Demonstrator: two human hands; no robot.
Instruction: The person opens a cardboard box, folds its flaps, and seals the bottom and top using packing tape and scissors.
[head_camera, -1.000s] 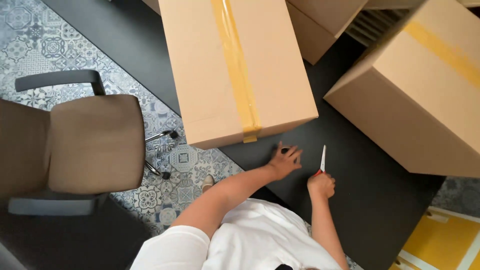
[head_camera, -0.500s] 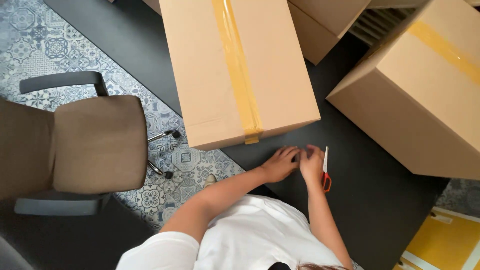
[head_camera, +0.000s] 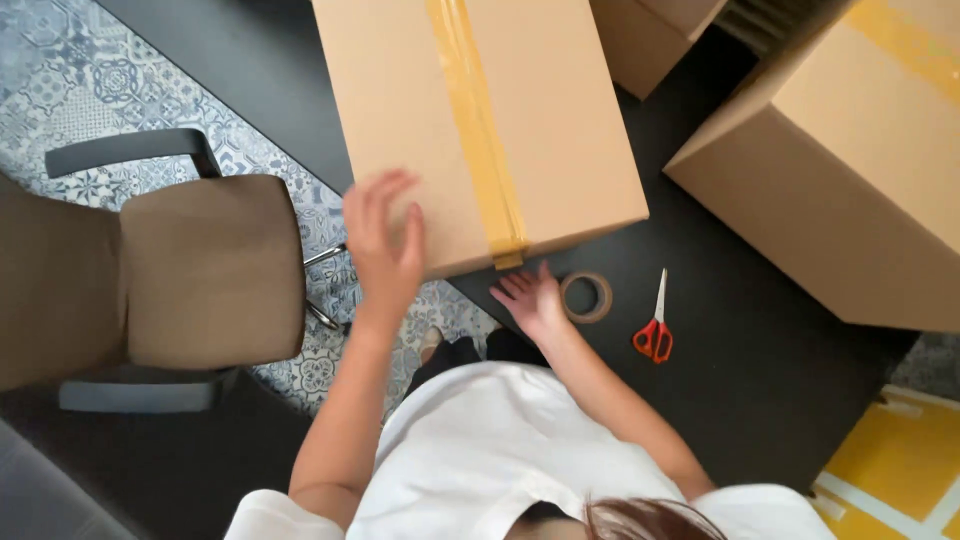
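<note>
Head view, looking straight down on a person in a white shirt at a black table.

1. Left hand: raised above the near left corner of the large cardboard box. Fingers are spread open and slightly blurred. The hand holds nothing; whether the fingertips touch the box surface cannot be told.

2. Right hand: flat on the table at the near edge of the large cardboard box, just below the end of the tape strip. Fingers are extended and open, gripping nothing. The hand lies just beside the tape roll, on its left; contact with the roll cannot be confirmed.

3. Tape roll: lying flat on the table, between the right hand and the scissors.

4. Scissors: red handles, blades shut, lying on the table to the right of the tape roll, blades pointing away from the person. Neither hand touches them.

5. Large cardboard box: stands on the table ahead of the person, closed, with a yellowish tape strip running along its top seam and folded over the near edge.

6. Surroundings: a second cardboard box stands at the right, also taped, and a third box behind. A brown office chair stands at the left on a patterned tile floor.
</note>
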